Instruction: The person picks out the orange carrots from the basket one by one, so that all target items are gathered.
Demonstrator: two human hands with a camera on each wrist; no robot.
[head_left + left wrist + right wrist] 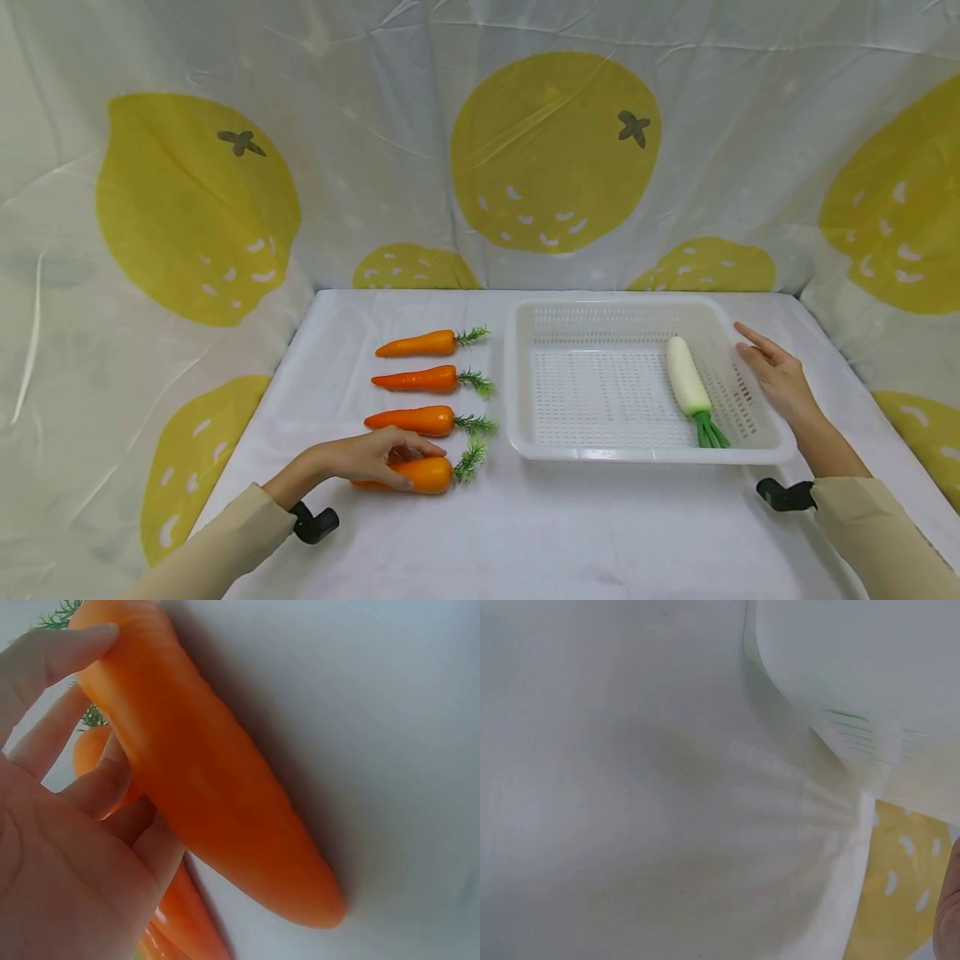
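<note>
My left hand (378, 457) holds the nearest carrot (431, 475) from above. In the left wrist view the thumb lies on the thick end of this carrot (187, 750), with the other fingers along its far side. Green leaves stick out past the hand. My right hand (780, 375) is at the right rim of a white plastic basket (600, 455), index finger extended along it. Only an edge of that hand (949, 915) shows in the right wrist view, beside the basket's outer wall (855, 667). Inside the basket, toward the right, lies a white radish (686, 375) with green stalks.
Three more carrots, the far one (420, 343), the middle one (420, 379) and the closer one (416, 420), lie in a column left of the basket, leaves pointing right. A white cloth (562, 533) covers the table. A lemon-print curtain (375, 167) encloses the back and sides.
</note>
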